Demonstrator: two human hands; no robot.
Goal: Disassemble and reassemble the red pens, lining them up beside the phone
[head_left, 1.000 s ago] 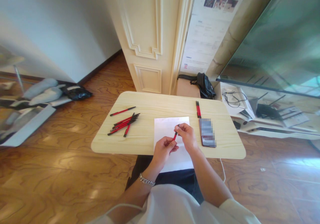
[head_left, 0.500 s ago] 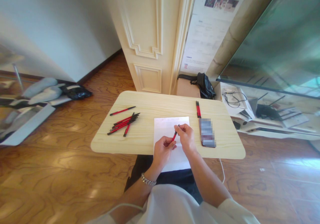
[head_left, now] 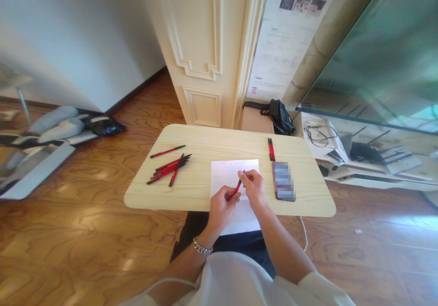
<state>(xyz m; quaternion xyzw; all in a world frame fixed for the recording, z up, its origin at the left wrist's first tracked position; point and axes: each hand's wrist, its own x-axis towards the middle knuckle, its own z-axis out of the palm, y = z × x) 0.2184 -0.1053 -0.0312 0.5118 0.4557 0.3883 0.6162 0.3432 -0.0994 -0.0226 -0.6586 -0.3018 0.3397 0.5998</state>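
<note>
**Red pen held at both ends above the paper**

A red pen (head_left: 238, 186) is gripped just below the centre of the frame, tilted so that its dark tip points up and to the right. Its lower end is pinched by the left hand (head_left: 221, 205), whose fingers are curled around the barrel; its upper end is pinched by the right hand (head_left: 253, 188) between thumb and fingertips. Both hands are therefore closed on the same pen, which is lifted clear of the white sheet of paper (head_left: 230, 173) lying beneath it.

For a two-handed hold of this kind to go well, the barrel is best kept steady by the left hand while any twisting or pulling is done by the right, with the force kept along the pen's axis so nothing bends or slips. The work is best kept over the paper, so that a small part would be caught if dropped.

Left of centre, a loose pile of red pens (head_left: 169, 168) lies on the wooden table (head_left: 308, 196), with a single pen (head_left: 167, 151) just above it. Right of the paper a pair of pens (head_left: 271, 149) lies above a phone (head_left: 284, 181).
</note>
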